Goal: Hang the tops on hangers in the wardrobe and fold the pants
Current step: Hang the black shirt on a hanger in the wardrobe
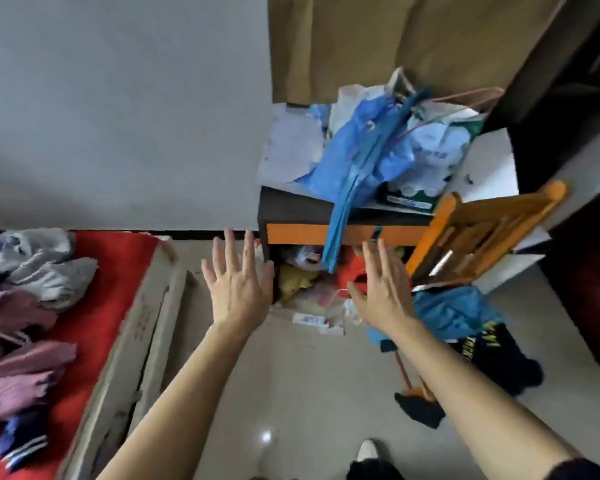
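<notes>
Both forearms are reaching forward over the tiled floor (291,382). The left hand (238,289) is spreading its fingers wide, palm down, and holding nothing. The right hand (383,292) is doing the same and is also empty. The two hands are hovering apart, level with each other, in front of a dark side table (291,209).

The garments are lying on the red bed cover (118,271) at the left: a grey garment (49,268) nearest the wall, pink garments (18,368) in the middle, and a navy striped garment (25,441) nearest the camera. A beige bed edge (153,323) is running between the cover and the floor. A dark garment with yellow lettering (492,358) is lying on the floor at the right, touching a blue bag (454,310).

Blue bags and papers (354,161) are overhanging the table's front edge. An orange wooden frame (482,230) is leaning tilted just beside the table. The open floor strip is lying between the bed edge and the dark garment.
</notes>
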Motion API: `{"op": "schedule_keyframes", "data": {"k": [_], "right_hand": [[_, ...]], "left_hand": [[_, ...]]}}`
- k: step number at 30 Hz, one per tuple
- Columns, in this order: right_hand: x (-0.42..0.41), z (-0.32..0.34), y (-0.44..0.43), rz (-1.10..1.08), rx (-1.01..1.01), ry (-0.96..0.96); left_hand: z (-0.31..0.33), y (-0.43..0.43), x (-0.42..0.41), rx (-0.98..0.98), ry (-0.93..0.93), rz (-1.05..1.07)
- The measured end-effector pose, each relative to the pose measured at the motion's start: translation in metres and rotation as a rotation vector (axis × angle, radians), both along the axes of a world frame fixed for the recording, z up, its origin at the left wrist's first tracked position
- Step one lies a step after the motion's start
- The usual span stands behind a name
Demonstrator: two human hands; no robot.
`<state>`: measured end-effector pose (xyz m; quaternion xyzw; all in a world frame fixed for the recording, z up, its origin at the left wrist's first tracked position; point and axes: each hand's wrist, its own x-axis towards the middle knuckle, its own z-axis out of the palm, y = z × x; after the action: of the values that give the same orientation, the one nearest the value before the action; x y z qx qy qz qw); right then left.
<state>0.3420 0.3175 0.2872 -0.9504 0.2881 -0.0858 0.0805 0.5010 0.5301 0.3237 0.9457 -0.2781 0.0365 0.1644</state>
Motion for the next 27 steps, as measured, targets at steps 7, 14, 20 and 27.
{"op": "schedule_keyframes", "data": {"k": [7,14,20,27], "right_hand": [[-0.189,-0.01,-0.056,-0.528,0.002,0.087],[-0.292,-0.043,-0.102,-0.688,0.151,0.154],[-0.333,-0.074,-0.172,-0.73,0.313,0.211],[-0.373,-0.117,-0.229,-0.859,0.508,0.242]], "left_hand": [[-0.022,-0.149,-0.104,0.125,0.053,-0.517],[-0.043,-0.223,-0.186,0.224,0.008,-0.697],[-0.068,-0.281,-0.233,0.38,0.03,-0.726],[-0.106,-0.37,-0.263,0.501,0.086,-0.883]]}}
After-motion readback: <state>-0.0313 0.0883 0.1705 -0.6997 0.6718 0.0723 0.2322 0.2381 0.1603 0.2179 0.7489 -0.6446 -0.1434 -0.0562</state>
